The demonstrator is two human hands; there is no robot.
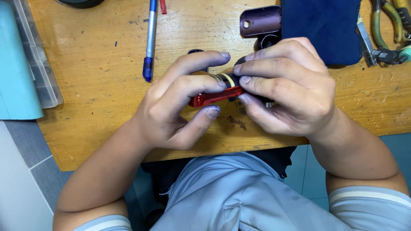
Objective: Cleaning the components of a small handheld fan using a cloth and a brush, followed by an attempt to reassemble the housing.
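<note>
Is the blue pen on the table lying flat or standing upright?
Lying flat. The blue pen rests lengthwise on the wooden table, apart from the left hand.

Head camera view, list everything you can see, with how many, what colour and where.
small part: one, red with a dark piece and a pale band, pinched between both hands
pen: one, blue and silver, on the table left of the hands
cloth pouch: one, dark blue, top right
dark casing: one, purplish brown, beside the pouch
pliers: green and yellow handles, far right; count unclear
plastic box: one, clear, left edge
table: one, wooden, scuffed
left hand: one, gripping the red end
right hand: one, gripping the dark end
</note>
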